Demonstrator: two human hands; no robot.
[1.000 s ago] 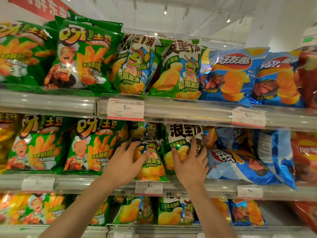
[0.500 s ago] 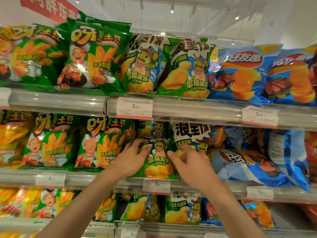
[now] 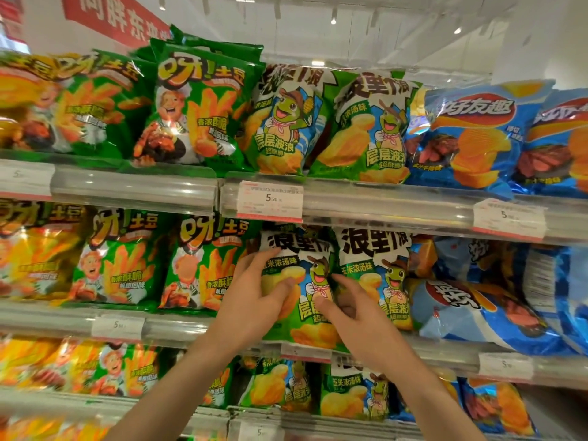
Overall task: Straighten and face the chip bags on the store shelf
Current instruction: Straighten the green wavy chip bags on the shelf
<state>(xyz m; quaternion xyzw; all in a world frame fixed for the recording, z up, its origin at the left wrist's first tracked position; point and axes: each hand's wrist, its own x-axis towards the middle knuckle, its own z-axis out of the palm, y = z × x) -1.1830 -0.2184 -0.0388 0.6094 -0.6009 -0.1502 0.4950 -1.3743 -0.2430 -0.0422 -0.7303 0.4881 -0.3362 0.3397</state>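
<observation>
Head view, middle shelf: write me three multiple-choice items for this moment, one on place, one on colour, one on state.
1. Which shelf holds the frog bag that both hands handle?
A. top
B. middle
C. bottom

2. What colour are the ridged-chip bags at the right end of the top shelf?
A. blue
B. purple
C. black

3. How does the slumped bag right of the frog bags on the middle shelf sit?
A. upright, facing out
B. tipped over sideways
C. lying on the floor

Answers: 1 B, the left hand and right hand hold it below the 5.90 price tag. 2 A, their wrappers are blue. 3 B, its logo runs at a slant.
</observation>
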